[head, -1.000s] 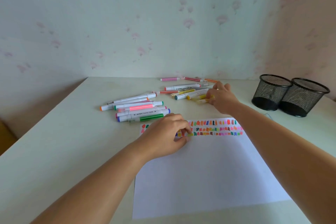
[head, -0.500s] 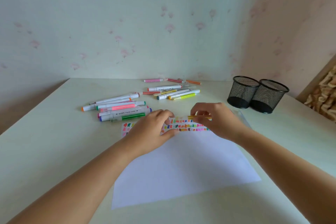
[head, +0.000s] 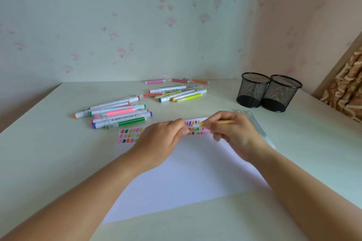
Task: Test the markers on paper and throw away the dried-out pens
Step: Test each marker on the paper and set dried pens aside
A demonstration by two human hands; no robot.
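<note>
A white sheet of paper (head: 186,178) lies in front of me, with rows of colour swatches (head: 130,135) along its far edge. My right hand (head: 233,133) grips a thin yellow marker (head: 223,122) just above those swatches. My left hand (head: 162,143) meets it from the left, and its thumb and forefinger pinch the marker's pale cap end (head: 195,128). Both hands hover over the paper's top edge. The marker's tip is hidden.
A cluster of thick white markers (head: 117,115) lies left of the paper, and another group (head: 180,93) lies further back, with three thin pens (head: 176,81) by the wall. Two black mesh cups (head: 252,90) (head: 282,94) stand at the right. A clear pen (head: 258,127) lies beside my right hand.
My right hand picked up the yellow marker from the far group and brought it back over the paper. My left hand rose from the sheet to meet its cap end.
</note>
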